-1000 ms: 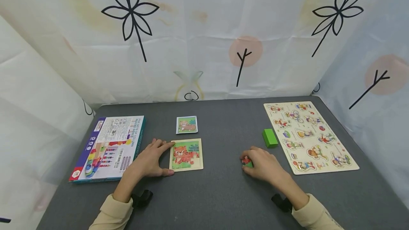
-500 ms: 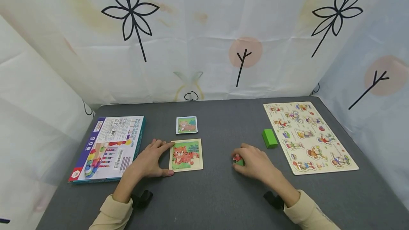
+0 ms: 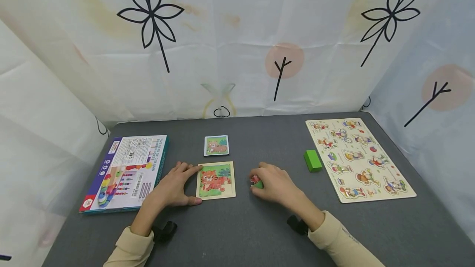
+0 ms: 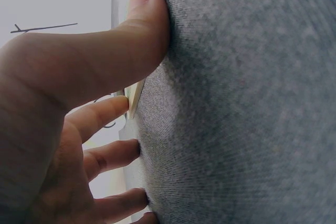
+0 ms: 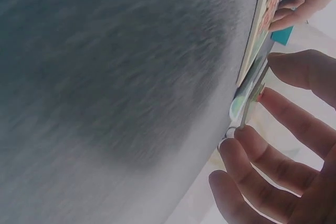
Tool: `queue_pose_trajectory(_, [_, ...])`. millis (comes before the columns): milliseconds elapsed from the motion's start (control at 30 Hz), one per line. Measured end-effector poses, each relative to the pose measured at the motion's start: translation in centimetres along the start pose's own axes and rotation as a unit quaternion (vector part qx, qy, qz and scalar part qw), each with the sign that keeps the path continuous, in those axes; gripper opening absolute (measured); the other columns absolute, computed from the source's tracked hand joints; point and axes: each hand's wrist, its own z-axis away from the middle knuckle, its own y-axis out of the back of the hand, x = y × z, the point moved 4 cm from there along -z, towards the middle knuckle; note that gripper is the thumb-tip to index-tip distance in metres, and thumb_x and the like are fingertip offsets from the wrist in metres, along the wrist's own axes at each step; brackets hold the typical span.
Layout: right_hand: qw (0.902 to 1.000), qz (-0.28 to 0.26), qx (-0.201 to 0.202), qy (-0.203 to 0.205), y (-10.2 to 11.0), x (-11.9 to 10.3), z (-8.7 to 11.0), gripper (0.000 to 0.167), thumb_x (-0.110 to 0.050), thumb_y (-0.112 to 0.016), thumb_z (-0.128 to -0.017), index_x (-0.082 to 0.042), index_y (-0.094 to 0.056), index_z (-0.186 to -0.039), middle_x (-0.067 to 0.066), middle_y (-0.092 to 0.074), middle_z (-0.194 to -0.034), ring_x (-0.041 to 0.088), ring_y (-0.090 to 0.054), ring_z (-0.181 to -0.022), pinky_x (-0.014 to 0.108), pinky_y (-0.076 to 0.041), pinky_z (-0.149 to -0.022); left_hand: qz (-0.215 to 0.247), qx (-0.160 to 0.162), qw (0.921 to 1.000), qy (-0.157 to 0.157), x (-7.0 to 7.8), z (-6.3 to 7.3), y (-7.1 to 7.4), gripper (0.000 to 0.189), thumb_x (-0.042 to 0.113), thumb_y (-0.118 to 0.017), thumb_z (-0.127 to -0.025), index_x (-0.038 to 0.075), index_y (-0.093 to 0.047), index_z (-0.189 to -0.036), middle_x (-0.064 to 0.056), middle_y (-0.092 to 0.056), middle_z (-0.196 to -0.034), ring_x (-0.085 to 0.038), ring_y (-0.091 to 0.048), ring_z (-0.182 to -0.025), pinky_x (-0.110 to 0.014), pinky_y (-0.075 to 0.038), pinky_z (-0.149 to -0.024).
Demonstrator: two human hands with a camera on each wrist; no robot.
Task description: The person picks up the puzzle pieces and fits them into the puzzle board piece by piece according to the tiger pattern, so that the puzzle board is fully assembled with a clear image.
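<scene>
A square wooden puzzle board [image 3: 216, 180] with a red tiger picture lies flat; its lower right part is pale and unfilled. My left hand [image 3: 173, 188] rests spread on the table, thumb and index fingertips touching the board's left edge. To the right of the board, my right hand [image 3: 273, 183] pinches a small red and green puzzle piece [image 3: 257, 182] between thumb and fingers. In the right wrist view the thin piece [image 5: 254, 98] is seen edge-on, held close over the table. Behind the board is a small picture card [image 3: 217, 145] with a similar animal.
A boxed toy set [image 3: 126, 172] lies at the left, near my left hand. At the right are a green block [image 3: 313, 160] and a large cream puzzle board [image 3: 358, 160] with several figures. White patterned cloth [image 3: 237, 44] walls the grey table.
My right hand has moved left across the table with the puzzle piece, closer to the tiger board. The left hand and the board have stayed in place.
</scene>
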Motion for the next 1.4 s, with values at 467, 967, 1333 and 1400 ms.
queue_pose_trajectory(467, [0.9978, -0.005, -0.027, 0.060, -1.4, -4.5, -2.5, 0.024, -0.022, -0.078, -0.087, -0.015, -0.078, -0.110, 0.003, -0.065, -0.092, 0.011, -0.043, -0.068, 0.023, -0.030, -0.049, 0.001, -0.006, 1.0000, 0.007, -0.1, -0.1, -0.1, 0.097, 0.053, -0.090, -0.071, 0.014, -0.050, -0.151, -0.020, -0.053, -0.139, -0.058, -0.037, -0.143, -0.071, -0.040, -0.108])
queue_pose_trajectory(967, [0.9948, 0.052, -0.060, 0.065, -3.6, -6.2, -3.8, 0.022, -0.028, -0.079, -0.088, -0.019, -0.078, -0.107, -0.002, -0.065, -0.092, 0.011, -0.054, -0.077, 0.025, -0.039, -0.054, 0.000, -0.003, 1.0000, 0.008, 0.0, -0.1, 0.0, 0.098, 0.052, -0.090, -0.071, 0.014, -0.049, -0.151, -0.022, -0.052, -0.141, -0.059, -0.036, -0.144, -0.071, -0.040, -0.107])
queue_pose_trajectory(1333, [0.9948, 0.072, -0.053, 0.048, -3.9, -5.9, -3.9, 0.024, -0.030, -0.082, -0.087, -0.021, -0.079, -0.108, 0.000, -0.067, -0.094, 0.013, -0.057, -0.075, 0.028, -0.042, -0.053, -0.001, -0.005, 0.9999, 0.009, -0.1, -0.1, -0.1, 0.097, 0.053, -0.090, -0.071, 0.014, -0.050, -0.151, -0.021, -0.052, -0.140, -0.058, -0.037, -0.144, -0.071, -0.041, -0.107])
queue_pose_trajectory(1400, [0.9949, 0.070, -0.057, 0.045, -3.9, -5.9, -3.9, 0.027, -0.030, -0.083, -0.086, -0.021, -0.078, -0.111, 0.000, -0.067, -0.094, 0.013, -0.058, -0.076, 0.028, -0.044, -0.053, -0.001, -0.004, 1.0000, 0.009, -0.1, -0.1, -0.1, 0.097, 0.053, -0.090, -0.071, 0.014, -0.050, -0.151, -0.021, -0.053, -0.140, -0.058, -0.037, -0.144, -0.071, -0.041, -0.107])
